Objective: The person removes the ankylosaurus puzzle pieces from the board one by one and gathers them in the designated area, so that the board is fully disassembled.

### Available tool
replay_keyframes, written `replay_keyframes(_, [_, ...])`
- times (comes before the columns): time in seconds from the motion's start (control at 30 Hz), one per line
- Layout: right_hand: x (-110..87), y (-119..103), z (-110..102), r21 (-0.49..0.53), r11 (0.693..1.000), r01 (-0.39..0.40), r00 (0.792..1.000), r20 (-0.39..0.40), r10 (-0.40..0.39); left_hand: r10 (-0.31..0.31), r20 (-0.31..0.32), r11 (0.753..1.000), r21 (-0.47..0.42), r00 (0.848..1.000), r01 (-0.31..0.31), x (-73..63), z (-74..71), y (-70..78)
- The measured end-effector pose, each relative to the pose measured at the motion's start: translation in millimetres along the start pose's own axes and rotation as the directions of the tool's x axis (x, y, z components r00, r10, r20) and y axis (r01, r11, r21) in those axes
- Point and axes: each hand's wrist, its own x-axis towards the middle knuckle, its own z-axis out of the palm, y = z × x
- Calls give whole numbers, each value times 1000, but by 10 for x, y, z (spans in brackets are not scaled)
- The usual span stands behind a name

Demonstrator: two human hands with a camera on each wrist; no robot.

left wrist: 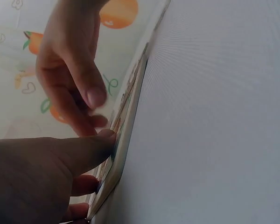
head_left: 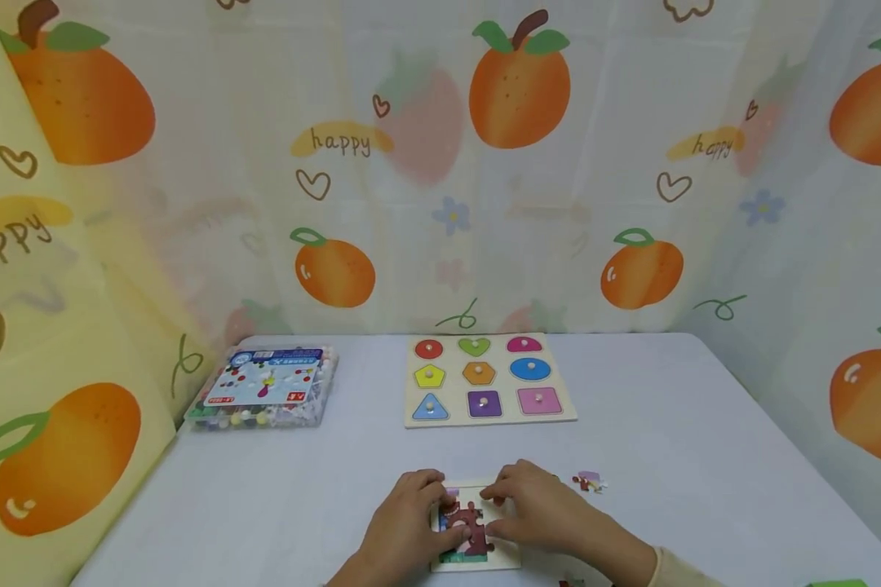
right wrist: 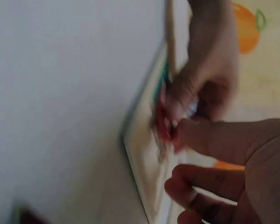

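Note:
A small jigsaw puzzle (head_left: pixel 473 530) in a pale wooden tray lies at the table's front middle, with brown, blue and green pieces joined on its left. My left hand (head_left: pixel 411 522) holds it from the left: the thumb lies over the pieces and the fingers bend at the upper left side. In the left wrist view the tray edge (left wrist: pixel 126 149) shows beneath that thumb. Over the tray's bare right part is my right hand (head_left: pixel 539 509), its thumb beside a brown piece. In the right wrist view, the right fingers (right wrist: pixel 205 186) are loosely bent, with no piece between them and the thumb.
Loose puzzle pieces (head_left: pixel 590 481) lie right of the tray, and another piece (head_left: pixel 571 583) at the front edge. Behind stands a shape-peg board (head_left: pixel 495 417). At back left is a clear plastic box (head_left: pixel 264 387) of small colored parts. A patterned curtain (head_left: pixel 440 204) surrounds the table.

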Motion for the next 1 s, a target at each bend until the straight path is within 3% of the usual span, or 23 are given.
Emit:
replay_keyframes(0.07, [54, -79, 72, -27, 999, 28, 1000, -5, -28, 25, 2, 1000, 5, 1000, -25, 6, -7, 1])
replay_keyframes(0.27, [123, -114, 167, -57, 998, 7, 999, -38, -9, 95, 33, 995, 28, 995, -96, 1, -35, -16])
replay_keyframes(0.47, [176, -107, 180, -22, 1000, -2, 999, -40, 1, 99, 46, 994, 49, 994, -101, -2, -42, -49])
replay_keyframes(0.63, [208, -131, 202, 116, 991, -60, 997, -31, 64, 74, 62, 997, 27, 995, -76, -11, -37, -52])
replay_keyframes(0.8, [213, -161, 202, 244, 968, -59, 995, -58, 75, 75, 48, 996, 37, 996, -77, -18, -54, -38])
replay_keyframes(1.0, [50, -84, 34, 369, 917, -153, 979, -72, 192, 77, 29, 996, 42, 997, -78, -22, -65, -34])
